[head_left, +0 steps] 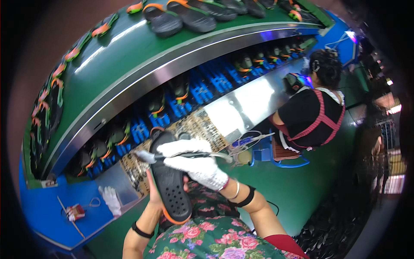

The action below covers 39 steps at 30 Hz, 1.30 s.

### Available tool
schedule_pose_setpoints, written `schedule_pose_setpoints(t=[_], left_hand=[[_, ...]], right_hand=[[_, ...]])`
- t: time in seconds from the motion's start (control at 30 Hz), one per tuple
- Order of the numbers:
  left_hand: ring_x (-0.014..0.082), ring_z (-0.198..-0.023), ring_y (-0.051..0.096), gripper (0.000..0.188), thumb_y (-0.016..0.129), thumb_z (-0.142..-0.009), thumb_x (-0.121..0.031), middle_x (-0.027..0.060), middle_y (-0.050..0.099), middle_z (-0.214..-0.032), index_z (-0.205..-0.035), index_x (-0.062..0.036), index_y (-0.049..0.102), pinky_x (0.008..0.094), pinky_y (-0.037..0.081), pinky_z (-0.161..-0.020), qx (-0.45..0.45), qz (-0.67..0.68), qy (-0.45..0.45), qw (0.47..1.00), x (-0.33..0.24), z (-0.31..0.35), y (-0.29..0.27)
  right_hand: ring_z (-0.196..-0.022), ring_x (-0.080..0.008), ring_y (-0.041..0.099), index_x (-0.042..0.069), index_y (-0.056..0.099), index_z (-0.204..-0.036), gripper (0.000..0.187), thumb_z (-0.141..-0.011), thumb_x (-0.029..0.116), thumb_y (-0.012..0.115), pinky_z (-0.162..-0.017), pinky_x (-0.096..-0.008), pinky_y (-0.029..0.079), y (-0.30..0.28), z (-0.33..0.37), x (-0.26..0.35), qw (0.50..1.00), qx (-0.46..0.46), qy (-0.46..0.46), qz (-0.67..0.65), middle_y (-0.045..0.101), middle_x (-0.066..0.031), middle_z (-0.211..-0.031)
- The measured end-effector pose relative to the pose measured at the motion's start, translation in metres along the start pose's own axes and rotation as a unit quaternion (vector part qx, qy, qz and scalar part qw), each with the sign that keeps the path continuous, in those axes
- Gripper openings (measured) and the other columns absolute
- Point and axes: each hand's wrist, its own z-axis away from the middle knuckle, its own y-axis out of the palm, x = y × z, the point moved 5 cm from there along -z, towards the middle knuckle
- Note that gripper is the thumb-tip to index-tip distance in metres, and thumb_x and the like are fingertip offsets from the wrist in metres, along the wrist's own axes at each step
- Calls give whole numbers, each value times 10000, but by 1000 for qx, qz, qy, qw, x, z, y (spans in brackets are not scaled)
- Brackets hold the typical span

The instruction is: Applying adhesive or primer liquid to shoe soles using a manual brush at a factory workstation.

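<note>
item one: black shoe, orange-edged, holed toe facing the wearer; it is being held above the lap, just short of the worktop.

item two: left hand, bare; it is cradling the shoe from below, fingers curling along its sides, partly hidden.

item three: right hand, white-gloved; it is closing around a corded hand tool, whose pale tip is hovering over or resting at the heel end; contact i cannot tell.

progress: one shoe is being worked, seemingly midway, as it is not yet lying set down; what is finished on it i cannot tell.

surroundings: more dark shoes are lying on the green belt, others standing among blue racks; whether they are awaiting work is unclear. a co-worker is sitting to the right.
</note>
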Motion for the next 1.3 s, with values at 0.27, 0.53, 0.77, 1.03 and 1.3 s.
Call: schedule_pose_setpoints(t=[0.27, 0.53, 0.77, 1.03, 1.3], left_hand=[[321, -1160, 580, 1024, 262, -884, -903, 147, 571, -1326, -1500, -103, 433, 476, 462, -1026, 93, 84, 131, 983, -35, -34, 44], [316, -969, 702, 1081, 191, -863, -947, 147, 687, -1187, -1422, -81, 514, 475, 573, -892, 60, 158, 180, 969, -36, -22, 61], [256, -1332, 568, 1054, 179, -919, -891, 119, 571, -1452, -1535, -72, 427, 428, 469, -1132, -101, -83, 196, 972, -19, -26, 26], [254, -1270, 614, 1072, 196, -902, -912, 113, 604, -1413, -1520, -76, 458, 422, 498, -1093, -122, -105, 217, 963, -18, -30, 28], [321, -1348, 557, 984, 279, -943, -857, 145, 538, -1482, -1550, -90, 387, 498, 445, -1151, 115, 90, 242, 959, -24, -45, 4]], right_hand=[[-770, -156, 705, -19, 779, -1051, 223, -828, -27, 782, -681, -277, 568, 2, -8, 22, 993, 11, -36, 112, 771, -116, -985], [-671, -144, 696, 15, 791, -1011, 210, -806, -31, 784, -615, -271, 554, 24, -26, 45, 924, 15, -211, 320, 771, -121, -1013], [-825, -225, 732, 50, 797, -1031, 251, -785, 4, 788, -742, -322, 573, 47, -7, 49, 866, 79, -294, 397, 779, -111, -1020], [-949, -265, 754, 34, 798, -1027, 260, -778, -39, 788, -844, -357, 583, 32, -1, 38, 882, -7, -265, 389, 784, -130, -1054], [-990, -300, 738, 64, 784, -1119, 323, -800, 28, 755, -875, -382, 578, 33, 8, 35, 877, 84, -274, 386, 770, -111, -1076]])
